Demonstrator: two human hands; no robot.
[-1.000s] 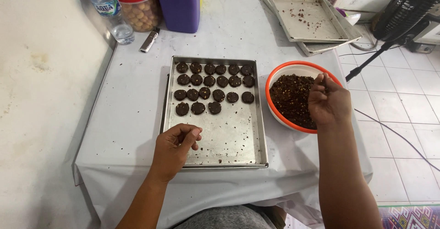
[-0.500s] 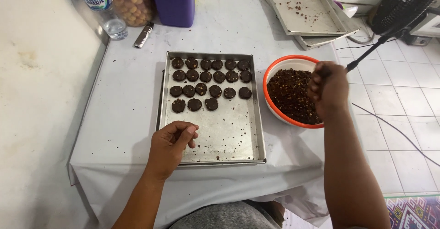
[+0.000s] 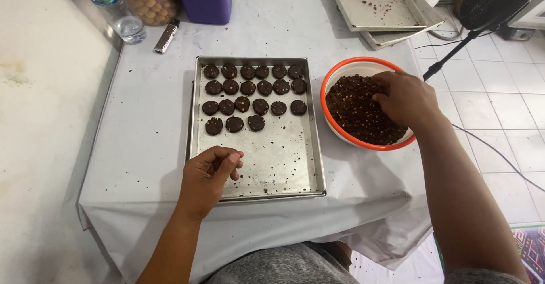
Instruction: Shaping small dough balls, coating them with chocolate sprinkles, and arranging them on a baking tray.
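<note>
Right hand point(image 3: 407, 99), fingers curled closed into the dark crumbly mix in the orange-rimmed white bowl point(image 3: 363, 66) beside the rectangular steel baking tray point(image 3: 309, 147), should pinch an even portion, while left hand point(image 3: 207, 177), fingers loosely closed and apparently empty, rests on the tray's near corner.

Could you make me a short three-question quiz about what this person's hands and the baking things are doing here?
1. True or false: the right hand is inside the orange bowl of dark crumbly mix.
2. How many dark cookies lie in the last, shortest row on the metal tray?
3. Where does the left hand rest? A) on the tray's near left corner B) on the water bottle C) in the bowl

Key: 1 true; 2 three; 3 A
</note>
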